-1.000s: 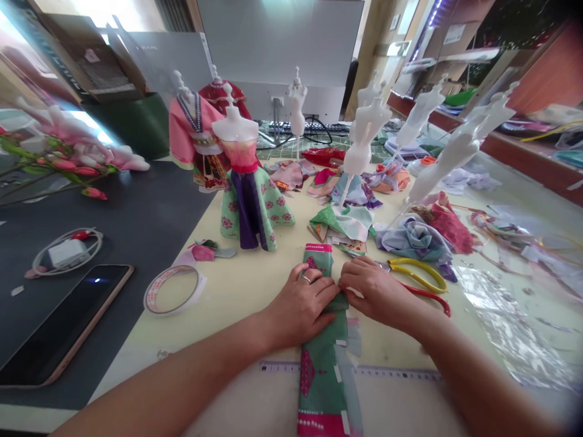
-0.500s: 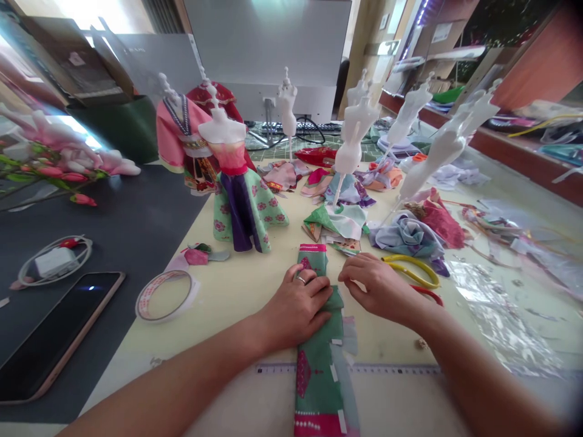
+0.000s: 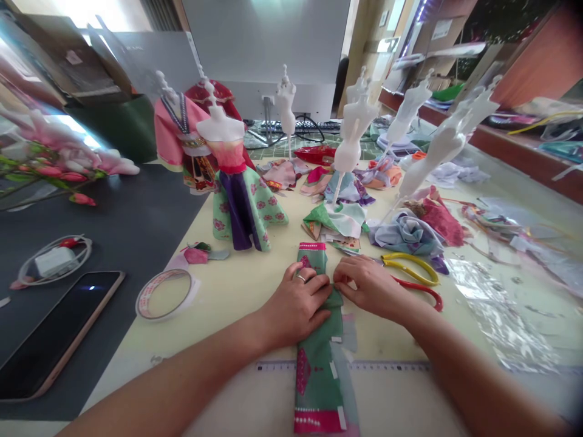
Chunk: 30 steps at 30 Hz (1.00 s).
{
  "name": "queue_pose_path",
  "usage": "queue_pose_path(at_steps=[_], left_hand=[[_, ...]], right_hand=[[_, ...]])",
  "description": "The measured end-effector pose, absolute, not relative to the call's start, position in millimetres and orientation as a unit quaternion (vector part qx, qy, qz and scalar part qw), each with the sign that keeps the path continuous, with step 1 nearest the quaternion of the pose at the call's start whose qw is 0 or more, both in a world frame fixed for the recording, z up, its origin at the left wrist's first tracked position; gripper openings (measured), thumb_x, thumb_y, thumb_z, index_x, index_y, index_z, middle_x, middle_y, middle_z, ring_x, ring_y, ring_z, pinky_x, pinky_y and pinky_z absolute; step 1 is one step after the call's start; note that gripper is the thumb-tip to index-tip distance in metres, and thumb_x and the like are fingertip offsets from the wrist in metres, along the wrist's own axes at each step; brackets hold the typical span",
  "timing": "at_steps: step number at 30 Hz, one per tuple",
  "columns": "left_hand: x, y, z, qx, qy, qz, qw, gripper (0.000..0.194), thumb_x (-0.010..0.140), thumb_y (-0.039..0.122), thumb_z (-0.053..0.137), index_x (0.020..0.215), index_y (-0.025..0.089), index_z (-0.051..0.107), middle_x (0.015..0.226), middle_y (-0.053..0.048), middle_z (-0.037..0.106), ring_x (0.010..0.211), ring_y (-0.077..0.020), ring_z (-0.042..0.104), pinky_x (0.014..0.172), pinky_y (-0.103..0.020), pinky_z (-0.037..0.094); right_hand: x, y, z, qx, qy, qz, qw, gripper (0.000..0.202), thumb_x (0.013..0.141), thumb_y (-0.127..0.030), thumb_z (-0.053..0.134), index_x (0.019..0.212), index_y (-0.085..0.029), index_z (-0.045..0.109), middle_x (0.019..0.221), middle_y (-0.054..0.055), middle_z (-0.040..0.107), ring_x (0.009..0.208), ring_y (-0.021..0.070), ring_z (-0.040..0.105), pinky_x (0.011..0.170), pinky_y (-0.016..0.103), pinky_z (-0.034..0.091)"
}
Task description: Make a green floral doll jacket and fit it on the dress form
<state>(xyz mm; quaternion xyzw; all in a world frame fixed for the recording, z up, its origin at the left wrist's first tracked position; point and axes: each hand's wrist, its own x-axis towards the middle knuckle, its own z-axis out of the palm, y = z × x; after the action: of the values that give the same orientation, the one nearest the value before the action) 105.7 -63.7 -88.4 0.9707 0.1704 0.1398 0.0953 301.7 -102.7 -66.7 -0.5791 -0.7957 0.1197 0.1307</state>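
A green fabric strip (image 3: 314, 358) with magenta motifs and pink, white-dotted ends lies lengthwise in front of me. Small white tape pieces (image 3: 336, 339) sit along its right edge, and a pale layer of cloth (image 3: 348, 364) shows beneath. My left hand (image 3: 303, 300), with a ring on one finger, rests over the upper part of the strip, fingers extended and pressing it down. At the strip's right edge, my right hand (image 3: 364, 282) has thumb and fingertips pinched together. What is between them is hidden or too small to tell. Scissors with yellow and red handles (image 3: 416, 270) lie beside that hand.
A tape roll (image 3: 164, 294) and a phone (image 3: 61, 334) lie to the left. A clear ruler (image 3: 387, 366) runs under the strip. Dressed doll forms (image 3: 237, 200), bare white mannequins (image 3: 350, 139) and fabric scraps (image 3: 405, 233) stand or lie beyond. Plastic wrapping (image 3: 501, 315) is at right.
My right hand has moved left to the strip's edge, its fingertips still pinched, uncovering more of the red scissor handle. My left hand stays on the strip.
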Motion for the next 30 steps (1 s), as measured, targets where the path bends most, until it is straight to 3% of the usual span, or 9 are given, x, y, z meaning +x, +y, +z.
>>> queue_pose_path(at_steps=[13, 21, 30], left_hand=[[105.8, -64.0, -88.1, 0.971, 0.174, 0.130, 0.099, 0.037, 0.087, 0.035, 0.046, 0.117, 0.016, 0.052, 0.120, -0.007, 0.055, 0.106, -0.0258, 0.044, 0.102, -0.050, 0.022], [100.8, -59.1, -88.5, 0.952, 0.186, 0.208, 0.130, 0.035, 0.088, 0.035, 0.045, 0.116, 0.015, 0.055, 0.116, -0.009, 0.058, 0.105, -0.0229, 0.047, 0.099, -0.045, 0.028], [102.0, -57.6, -89.8, 0.958, 0.188, 0.182, 0.119, 0.031, 0.085, 0.034, 0.050, 0.108, 0.017, 0.060, 0.114, -0.008, 0.058, 0.105, -0.0239, 0.047, 0.100, -0.045, 0.027]], right_hand=[[301.4, -103.6, -69.2, -0.584, -0.786, 0.124, 0.161, 0.011, 0.075, -0.009, 0.052, 0.073, -0.019, 0.055, 0.071, -0.001, 0.059, 0.065, 0.0128, 0.050, 0.066, 0.026, 0.036], [304.4, -104.0, -70.6, -0.603, -0.762, 0.135, 0.193, 0.013, 0.078, -0.011, 0.049, 0.081, -0.019, 0.058, 0.074, 0.001, 0.062, 0.066, 0.0145, 0.052, 0.062, 0.025, 0.037], [300.7, -103.5, -72.7, -0.601, -0.774, 0.112, 0.163, 0.004, 0.079, -0.017, 0.055, 0.079, -0.019, 0.058, 0.074, 0.001, 0.061, 0.066, 0.0146, 0.051, 0.064, 0.026, 0.035]])
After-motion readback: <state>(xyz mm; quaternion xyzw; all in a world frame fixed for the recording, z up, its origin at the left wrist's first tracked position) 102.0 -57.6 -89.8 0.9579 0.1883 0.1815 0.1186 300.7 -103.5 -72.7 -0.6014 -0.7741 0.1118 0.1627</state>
